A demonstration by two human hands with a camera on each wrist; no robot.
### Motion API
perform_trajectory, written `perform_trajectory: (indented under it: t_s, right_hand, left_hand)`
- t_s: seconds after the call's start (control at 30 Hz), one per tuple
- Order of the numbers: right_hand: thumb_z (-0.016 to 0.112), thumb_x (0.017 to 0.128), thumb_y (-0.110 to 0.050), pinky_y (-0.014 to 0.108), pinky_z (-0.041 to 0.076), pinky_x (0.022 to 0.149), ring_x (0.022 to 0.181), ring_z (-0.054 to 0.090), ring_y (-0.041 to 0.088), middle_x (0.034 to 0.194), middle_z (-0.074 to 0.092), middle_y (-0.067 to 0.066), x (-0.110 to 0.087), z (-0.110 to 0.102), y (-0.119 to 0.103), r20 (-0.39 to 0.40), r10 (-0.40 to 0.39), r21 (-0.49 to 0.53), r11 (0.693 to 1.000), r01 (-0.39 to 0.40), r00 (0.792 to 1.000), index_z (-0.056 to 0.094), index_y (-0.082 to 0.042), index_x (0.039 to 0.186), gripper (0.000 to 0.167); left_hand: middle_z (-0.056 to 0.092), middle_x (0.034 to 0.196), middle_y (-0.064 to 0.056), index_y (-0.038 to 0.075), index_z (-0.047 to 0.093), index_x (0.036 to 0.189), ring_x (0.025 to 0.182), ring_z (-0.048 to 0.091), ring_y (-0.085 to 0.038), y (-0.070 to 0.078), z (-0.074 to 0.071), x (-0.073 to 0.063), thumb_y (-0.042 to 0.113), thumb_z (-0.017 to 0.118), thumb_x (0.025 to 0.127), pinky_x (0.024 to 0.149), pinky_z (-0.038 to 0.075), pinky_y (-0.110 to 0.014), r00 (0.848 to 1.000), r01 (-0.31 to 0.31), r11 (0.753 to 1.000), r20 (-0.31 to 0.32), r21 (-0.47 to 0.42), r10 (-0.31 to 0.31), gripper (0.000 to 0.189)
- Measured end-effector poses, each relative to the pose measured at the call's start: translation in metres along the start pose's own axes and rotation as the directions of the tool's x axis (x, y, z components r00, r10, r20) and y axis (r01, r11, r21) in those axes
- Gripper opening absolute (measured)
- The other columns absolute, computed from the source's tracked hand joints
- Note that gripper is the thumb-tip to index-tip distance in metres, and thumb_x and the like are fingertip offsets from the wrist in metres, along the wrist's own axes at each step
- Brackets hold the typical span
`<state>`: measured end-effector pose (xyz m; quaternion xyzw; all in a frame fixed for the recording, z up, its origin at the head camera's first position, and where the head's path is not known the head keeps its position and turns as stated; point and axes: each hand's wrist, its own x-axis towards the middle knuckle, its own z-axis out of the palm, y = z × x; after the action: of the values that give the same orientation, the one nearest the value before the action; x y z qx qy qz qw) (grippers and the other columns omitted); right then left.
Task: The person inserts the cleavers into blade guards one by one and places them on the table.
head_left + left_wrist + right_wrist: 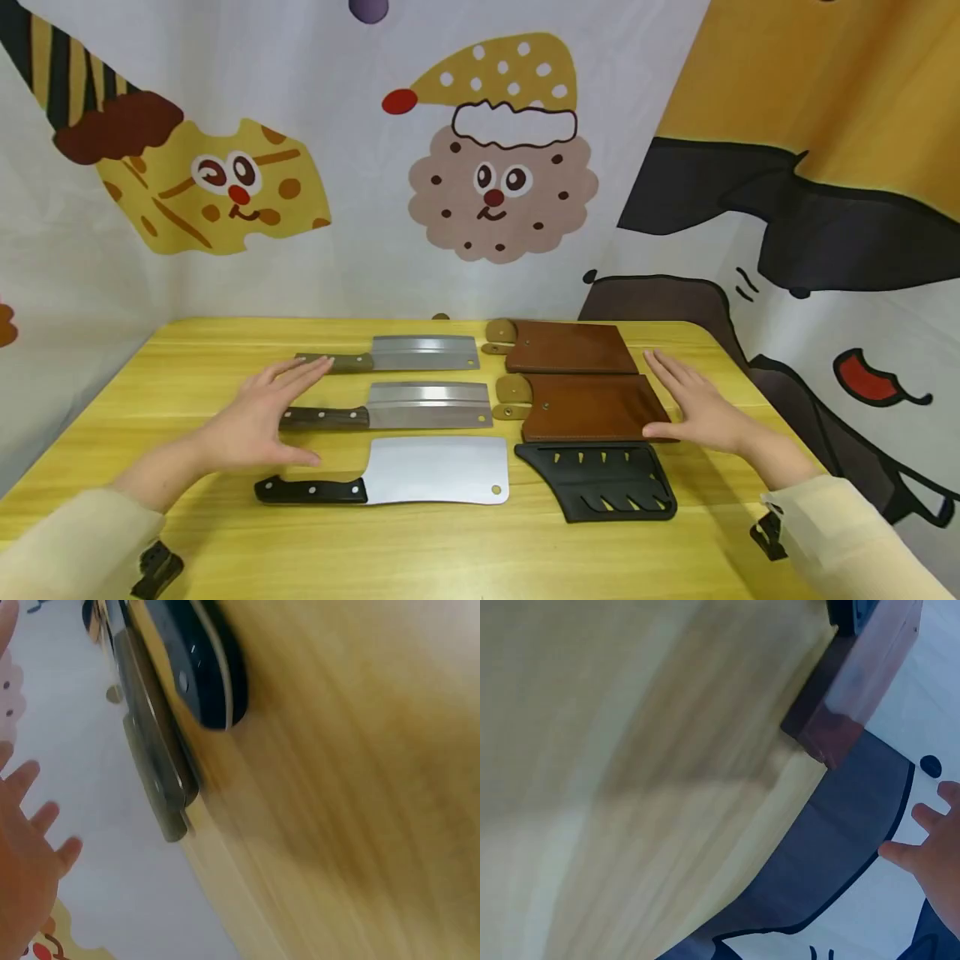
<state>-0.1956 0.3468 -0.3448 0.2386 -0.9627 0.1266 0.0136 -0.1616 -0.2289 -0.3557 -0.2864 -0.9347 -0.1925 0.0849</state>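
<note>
Across the middle of the frame, on a yellow wooden bench (187, 392), three cleavers lie in a column with three sheaths lined up to their right. Both hands are spread flat with straight fingers, gripping nothing. The left hand (262, 417) hovers over the wooden handle of the middle cleaver (390, 407), its fingertips reaching toward the handle of the far cleaver (397, 353); whether it touches either I cannot tell. The right hand (693, 404) sits at the right edge of the near brown leather sheath (588, 407), thumb just at its lower corner. Behind that lies the far brown leather sheath (566, 346), and in the lower centre the black-handled cleaver (405, 475) lies beside the black slotted sheath (603, 482). As I judge it, the work is pairing blade with cover, so a sound grip would close round the handle only, well clear of the edge, while the other hand pins the sheath flat so its mouth faces the blade squarely. Both wrist views are blurred and add little.
</note>
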Motion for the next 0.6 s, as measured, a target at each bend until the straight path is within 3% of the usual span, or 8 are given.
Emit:
perform_trajectory:
  t_s: [0.2, 0.37, 0.6]
  right_hand:
    - [0.079, 0.069, -0.043, 0.071, 0.026, 0.093, 0.128, 0.026, 0.055, 0.151, 0.019, 0.027, -0.011, 0.008, -0.006, -0.011, -0.072, 0.026, 0.997, 0.072, 0.997, 0.012, -0.005, 0.151, 0.111]
    - [0.081, 0.066, -0.043, 0.065, 0.037, 0.092, 0.127, 0.031, 0.055, 0.149, 0.021, 0.031, -0.019, 0.016, -0.012, 0.019, -0.109, 0.045, 0.993, 0.108, 0.994, 0.007, -0.008, 0.152, 0.118]
    - [0.081, 0.062, -0.047, 0.059, 0.044, 0.087, 0.127, 0.035, 0.052, 0.148, 0.020, 0.030, -0.030, 0.024, -0.018, 0.065, -0.104, 0.075, 0.992, 0.099, 0.992, 0.004, -0.013, 0.152, 0.124]
  left_hand:
    - [0.047, 0.137, -0.017, 0.014, 0.037, 0.144, 0.119, 0.043, -0.038, 0.008, 0.007, -0.008, 0.052, 0.082, 0.059, 0.090, 0.038, -0.061, 0.998, -0.050, 0.994, 0.023, -0.095, 0.052, 0.103]
    - [0.051, 0.133, -0.013, 0.010, 0.045, 0.137, 0.117, 0.050, -0.034, 0.013, 0.015, -0.012, 0.053, 0.080, 0.063, 0.091, 0.044, -0.052, 0.995, -0.037, 0.986, 0.087, -0.160, 0.052, 0.093]
    - [0.048, 0.135, -0.014, 0.007, 0.040, 0.140, 0.107, 0.055, -0.029, 0.016, 0.019, -0.017, 0.046, 0.079, 0.069, 0.082, 0.050, -0.036, 0.976, 0.017, 0.956, 0.212, -0.293, 0.048, 0.090]
